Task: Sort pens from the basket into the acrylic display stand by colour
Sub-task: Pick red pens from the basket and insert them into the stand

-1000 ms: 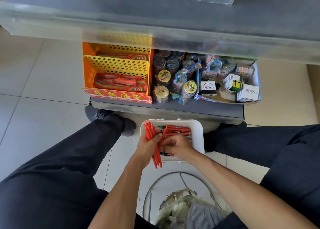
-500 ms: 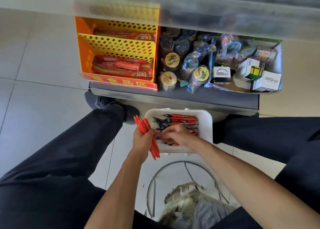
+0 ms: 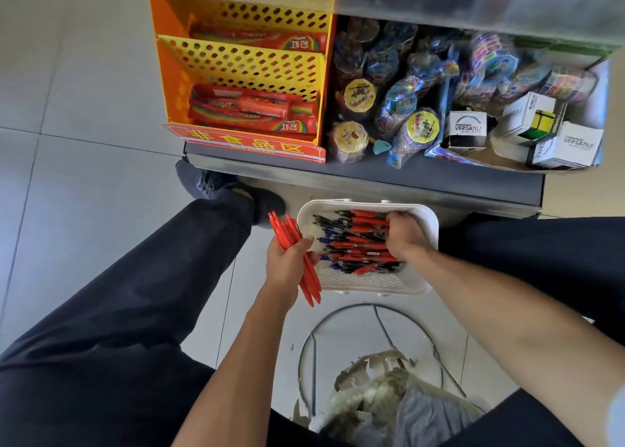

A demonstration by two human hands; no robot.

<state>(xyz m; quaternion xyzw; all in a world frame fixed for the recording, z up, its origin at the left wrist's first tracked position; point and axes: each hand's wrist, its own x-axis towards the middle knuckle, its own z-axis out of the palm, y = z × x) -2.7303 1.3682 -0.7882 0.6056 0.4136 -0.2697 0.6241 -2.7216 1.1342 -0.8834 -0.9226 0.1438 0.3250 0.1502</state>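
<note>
A white plastic basket [image 3: 429, 230] sits on the floor between my legs, below a low shelf. Inside lies a loose pile of pens [image 3: 351, 243] in red, blue and black. My left hand [image 3: 287, 264] is closed around a bunch of red pens [image 3: 287, 233], held just left of the basket's rim. My right hand [image 3: 406, 235] reaches into the right half of the basket, fingers curled down onto the red pens at the top of the pile; whether it grips one is hidden. The acrylic display stand is out of view.
An orange and yellow perforated rack [image 3: 243, 64] with red packets stands on the low shelf [image 3: 372, 176]. Packaged toys [image 3: 406, 108] and white cube boxes [image 3: 564, 145] fill the shelf's right part. A wire bin with a plastic bag [image 3: 389, 399] stands close in front of me.
My right hand has moved from the basket's near left side to its far right side. The left hand keeps its bunch of red pens. The view has tilted down.
</note>
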